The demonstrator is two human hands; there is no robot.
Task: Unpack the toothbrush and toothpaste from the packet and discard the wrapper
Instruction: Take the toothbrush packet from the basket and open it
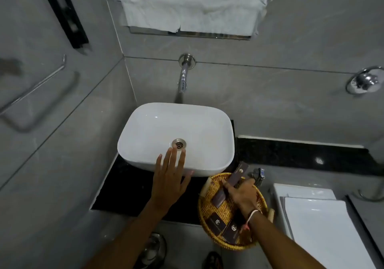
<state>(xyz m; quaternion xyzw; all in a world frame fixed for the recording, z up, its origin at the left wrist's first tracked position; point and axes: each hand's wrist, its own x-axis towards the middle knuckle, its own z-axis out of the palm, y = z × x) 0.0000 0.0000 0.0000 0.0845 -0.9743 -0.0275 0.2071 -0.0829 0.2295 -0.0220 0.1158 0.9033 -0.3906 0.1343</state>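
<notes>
A long dark brown packet point(237, 175) with a small white logo sticks up out of a round wicker basket point(207, 223) on the black counter. My right hand point(242, 196) is inside the basket with its fingers closed around the packet's lower part. Two shorter dark packets point(216, 223) of the same kind lie flat in the basket's near side. My left hand point(170, 177) hovers flat with fingers spread over the front rim of the white basin point(145, 127) and holds nothing. The packet's contents are hidden.
A wall tap point(182, 77) juts out above the basin. The black granite counter point(301, 154) runs to the right. A white toilet cistern lid point(324, 227) sits at lower right. A metal bin point(153, 250) stands on the floor below.
</notes>
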